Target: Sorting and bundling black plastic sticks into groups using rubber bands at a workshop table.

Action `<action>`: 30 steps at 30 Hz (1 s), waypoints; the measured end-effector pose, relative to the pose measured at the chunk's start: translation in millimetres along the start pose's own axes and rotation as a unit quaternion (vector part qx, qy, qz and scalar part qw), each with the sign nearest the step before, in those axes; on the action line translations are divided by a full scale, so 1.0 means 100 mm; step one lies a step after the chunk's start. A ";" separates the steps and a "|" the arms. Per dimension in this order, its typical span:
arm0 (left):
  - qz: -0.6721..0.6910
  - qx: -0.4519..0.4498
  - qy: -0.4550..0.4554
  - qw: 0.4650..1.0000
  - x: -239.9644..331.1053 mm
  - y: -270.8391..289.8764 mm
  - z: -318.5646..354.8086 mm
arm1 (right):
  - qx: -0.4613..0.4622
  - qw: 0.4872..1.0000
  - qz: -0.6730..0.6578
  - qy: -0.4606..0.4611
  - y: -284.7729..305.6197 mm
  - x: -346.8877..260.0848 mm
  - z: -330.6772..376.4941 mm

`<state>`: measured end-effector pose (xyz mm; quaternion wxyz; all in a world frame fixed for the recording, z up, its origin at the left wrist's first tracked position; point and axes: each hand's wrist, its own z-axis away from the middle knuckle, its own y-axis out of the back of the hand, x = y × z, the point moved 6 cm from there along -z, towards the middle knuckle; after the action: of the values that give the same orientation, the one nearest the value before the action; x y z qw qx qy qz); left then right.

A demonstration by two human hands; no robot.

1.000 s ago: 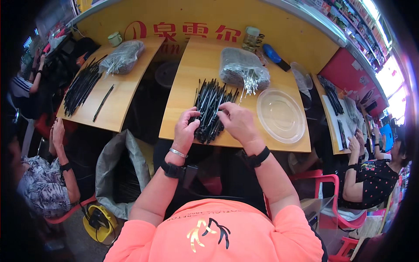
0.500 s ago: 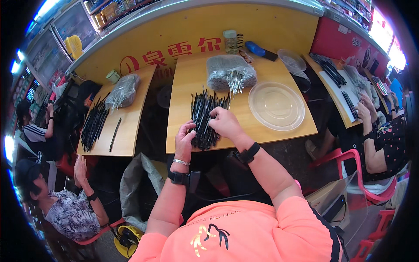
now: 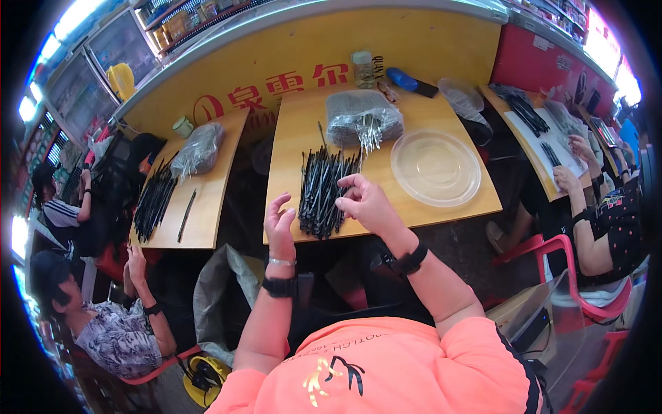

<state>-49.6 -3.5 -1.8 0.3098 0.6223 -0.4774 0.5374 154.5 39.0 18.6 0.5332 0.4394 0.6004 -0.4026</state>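
Note:
A pile of thin black sticks lies at the near left of the middle table, several of them crossing. My left hand is raised at the pile's left edge with fingers apart, holding nothing I can see. Over the right side of the pile is my right hand; its thumb and index finger are parted, and no held stick shows between them. Behind the pile stands a clear plastic bag of grey stock, with thin silvery ends sticking out of its mouth.
A round clear lid lies right of the pile. At the back are a jar and a blue object. The left table holds another bag and black sticks. People sit at both sides; a red chair stands right.
My left hand has drawn slightly left and its fingers have spread. My right hand has moved a little right and down, its fingers parting. One stick now stands out above the pile.

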 end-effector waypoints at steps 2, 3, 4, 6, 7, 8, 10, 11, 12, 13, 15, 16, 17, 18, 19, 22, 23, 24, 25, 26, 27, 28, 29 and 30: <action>-0.020 -0.027 -0.006 0.999 0.24 -0.06 0.12 | 0.028 0.998 0.046 0.044 0.00 -0.14 0.14; -0.041 -0.051 -0.009 0.998 0.37 -0.12 0.16 | 0.053 0.991 0.093 0.085 0.02 -0.25 0.20; -0.037 -0.099 0.035 0.994 0.45 -0.27 0.23 | 0.064 0.985 0.123 0.102 0.02 -0.35 0.29; -0.014 -0.138 0.091 0.986 0.45 -0.46 0.38 | 0.064 0.976 0.157 0.137 -0.05 -0.46 0.40; 0.010 -0.177 0.149 0.973 0.40 -0.55 0.49 | 0.063 0.965 0.190 0.170 -0.10 -0.54 0.46; 0.042 -0.182 0.162 0.969 0.33 -0.58 0.54 | 0.053 0.957 0.215 0.189 -0.16 -0.59 0.51; 0.107 -0.182 0.170 0.963 0.32 -0.63 0.63 | 0.027 0.941 0.256 0.219 -0.26 -0.60 0.57; 0.108 -0.183 0.169 0.962 0.30 -0.62 0.66 | 0.005 0.922 0.297 0.247 -0.32 -0.60 0.60; 0.120 -0.166 0.184 0.961 0.24 -0.58 0.69 | 0.002 0.925 0.301 0.232 -0.33 -0.56 0.61; 0.132 -0.148 0.198 0.960 0.19 -0.53 0.71 | 0.002 0.925 0.301 0.234 -0.34 -0.55 0.63; 0.151 -0.138 0.208 0.957 0.14 -0.45 0.73 | -0.036 0.908 0.326 0.261 -0.40 -0.56 0.66; 0.144 -0.131 0.212 0.958 0.14 -0.42 0.74 | -0.058 0.915 0.309 0.251 -0.40 -0.57 0.67; 0.138 -0.123 0.217 0.959 0.13 -0.38 0.74 | -0.058 0.916 0.309 0.250 -0.38 -0.57 0.67; 0.138 -0.122 0.219 0.958 0.13 -0.34 0.76 | -0.060 0.938 0.273 0.205 -0.35 -0.52 0.64; 0.136 -0.114 0.218 0.960 0.13 -0.30 0.77 | -0.064 0.956 0.237 0.160 -0.31 -0.48 0.61; 0.127 -0.131 0.229 0.956 0.09 -0.27 0.79 | -0.051 0.978 0.183 0.087 -0.24 -0.30 0.53; 0.118 -0.159 0.240 0.950 0.06 -0.30 0.82 | -0.049 0.988 0.132 0.068 -0.22 -0.17 0.50; 0.119 -0.167 0.255 0.945 0.05 -0.33 0.85 | -0.064 0.995 0.066 0.042 -0.22 -0.03 0.47; 0.122 -0.165 0.259 0.944 0.04 -0.33 0.87 | -0.066 0.995 0.069 0.037 -0.22 0.00 0.47; 0.125 -0.181 0.261 0.940 0.03 -0.35 0.90 | -0.074 0.996 0.042 0.015 -0.22 0.05 0.46; 0.128 -0.199 0.263 0.935 0.01 -0.37 0.93 | -0.081 0.997 0.015 -0.008 -0.22 0.09 0.45; 0.131 -0.197 0.265 0.935 0.00 -0.36 0.93 | -0.099 0.994 0.006 -0.034 -0.23 0.06 0.45; 0.178 -0.204 0.277 0.922 0.00 -0.36 0.94 | -0.100 0.994 0.008 -0.037 -0.22 0.04 0.43; 0.224 -0.211 0.288 0.907 0.00 -0.37 0.95 | -0.114 0.991 -0.010 -0.062 -0.21 0.06 0.42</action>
<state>19.6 -75.7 -18.8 0.4291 0.2371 -0.5965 0.6354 146.1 -7.0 8.7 0.6119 0.3439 0.6128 -0.3629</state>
